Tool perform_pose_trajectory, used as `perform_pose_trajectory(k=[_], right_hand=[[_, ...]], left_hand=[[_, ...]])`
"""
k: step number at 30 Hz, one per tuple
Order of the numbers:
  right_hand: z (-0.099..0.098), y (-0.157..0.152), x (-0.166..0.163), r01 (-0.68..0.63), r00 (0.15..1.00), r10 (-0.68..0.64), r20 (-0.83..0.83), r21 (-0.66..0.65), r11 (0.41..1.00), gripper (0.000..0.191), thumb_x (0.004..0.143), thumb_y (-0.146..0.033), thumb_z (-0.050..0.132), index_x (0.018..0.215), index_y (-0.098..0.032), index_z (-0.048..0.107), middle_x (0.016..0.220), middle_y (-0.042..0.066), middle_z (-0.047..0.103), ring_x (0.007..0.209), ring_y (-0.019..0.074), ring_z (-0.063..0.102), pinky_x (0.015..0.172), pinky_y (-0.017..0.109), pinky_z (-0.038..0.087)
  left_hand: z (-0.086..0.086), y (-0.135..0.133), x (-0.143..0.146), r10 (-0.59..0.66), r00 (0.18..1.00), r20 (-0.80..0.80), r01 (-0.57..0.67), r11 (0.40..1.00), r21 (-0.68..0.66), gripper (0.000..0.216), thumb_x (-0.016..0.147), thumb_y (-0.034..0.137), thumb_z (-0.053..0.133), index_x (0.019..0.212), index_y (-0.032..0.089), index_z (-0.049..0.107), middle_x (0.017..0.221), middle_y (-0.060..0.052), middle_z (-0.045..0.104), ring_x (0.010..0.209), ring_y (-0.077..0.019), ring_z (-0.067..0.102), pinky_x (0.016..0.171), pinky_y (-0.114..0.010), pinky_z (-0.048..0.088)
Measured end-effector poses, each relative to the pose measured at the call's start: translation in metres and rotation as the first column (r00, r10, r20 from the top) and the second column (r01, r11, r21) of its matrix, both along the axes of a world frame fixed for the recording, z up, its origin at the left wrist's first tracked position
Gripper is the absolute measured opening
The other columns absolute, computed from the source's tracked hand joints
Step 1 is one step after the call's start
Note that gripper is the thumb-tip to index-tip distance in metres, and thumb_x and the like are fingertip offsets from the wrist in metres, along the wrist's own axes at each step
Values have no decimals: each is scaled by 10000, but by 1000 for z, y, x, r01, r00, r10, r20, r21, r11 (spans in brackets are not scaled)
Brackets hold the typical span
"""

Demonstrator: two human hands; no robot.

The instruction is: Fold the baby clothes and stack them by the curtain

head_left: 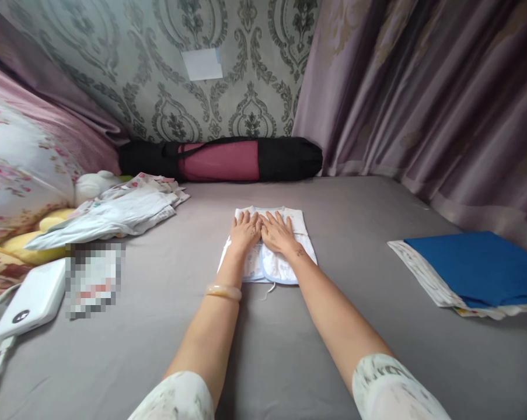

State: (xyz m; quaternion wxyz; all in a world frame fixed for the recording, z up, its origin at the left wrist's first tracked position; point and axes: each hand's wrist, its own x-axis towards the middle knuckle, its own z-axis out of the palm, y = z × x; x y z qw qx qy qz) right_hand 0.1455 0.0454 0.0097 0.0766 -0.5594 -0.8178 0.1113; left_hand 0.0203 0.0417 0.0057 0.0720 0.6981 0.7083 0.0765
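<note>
A small white baby garment with pale blue trim (277, 267) lies folded on the grey bed sheet (289, 350) straight ahead. Both of my hands press flat on its upper half, side by side. My left hand (244, 230) has its fingers stretched out and holds nothing; a pale bangle sits on that wrist. My right hand (277, 232) lies flat beside it, thumbs nearly touching, fingers spread toward the garment's collar. A thin tie string trails from the garment's near edge.
A pile of white printed clothes (123, 210) lies at left beside floral pillows and a plush toy. A white power bank (31, 298) sits near left. Folded blue and white cloths (477, 271) lie at right. A black-and-pink roll bag (219, 158) lines the wall; curtains hang right.
</note>
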Motion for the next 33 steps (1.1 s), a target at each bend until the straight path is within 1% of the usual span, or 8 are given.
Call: perform_pose_trajectory(k=[4,9,13,19,22,26,30,33], right_hand=[[0,2,0,25,999,-26,-36,-26,999,562,992,-348,155,1522,-241,309,1591,-2,263,1476,245,132,1173,548,65],[-5,3,-2,95,993,-94,-74,17,995,583,1000,-369,160,1510,-142,327,1597,70,243,1475,238,140,1184,483,68],[-8,4,-3,110,992,-108,-66,24,994,564,993,-343,194,1500,-154,352,1593,69,256,1475,245,137,1182,483,65],[-4,11,-1,109,986,-113,-120,-40,993,558,1000,-361,192,1477,-152,395,1576,62,301,1470,241,165,1183,489,84],[-3,15,3,109,981,-112,-157,-28,994,523,997,-346,250,1450,-158,432,1547,71,361,1446,219,244,1177,451,146],[-5,20,9,198,969,-176,-175,118,973,499,989,-314,303,1426,-127,455,1544,105,360,1439,222,262,1174,417,148],[-10,24,16,221,972,-203,-117,177,959,557,974,-353,357,1443,-59,418,1556,149,320,1459,271,198,1178,465,87],[-13,25,19,219,975,-208,-84,156,963,604,976,-391,336,1464,-37,379,1561,154,306,1461,278,186,1179,476,67]], left_hand=[[-1,0,2,42,999,6,-42,999,-6,590,992,429,152,1508,201,326,1590,-126,250,1472,-289,201,1174,-517,177],[-2,1,4,72,997,-1,-72,997,1,600,984,450,159,1504,207,333,1590,-124,250,1475,-303,183,1167,-529,194],[-4,1,5,80,997,-7,-80,997,1,615,978,466,167,1506,194,328,1591,-143,238,1475,-312,176,1165,-541,181],[-5,6,3,74,997,-4,-74,997,-34,636,971,472,141,1516,183,295,1594,-162,220,1479,-321,157,1153,-564,179],[3,10,2,44,998,-35,-46,996,-81,632,961,499,168,1489,192,332,1576,-171,263,1466,-331,193,1125,-596,207],[12,16,-3,-41,994,-97,37,998,-45,557,948,496,252,1323,165,496,1471,-191,426,1397,-335,330,1111,-607,195],[8,23,-11,-165,980,-114,170,985,28,531,940,457,314,1287,97,491,1526,-199,337,1451,-315,222,1161,-510,154],[0,26,-16,-209,973,-96,215,975,59,526,938,457,325,1285,93,479,1485,-192,403,1429,-290,284,1171,-462,162]])
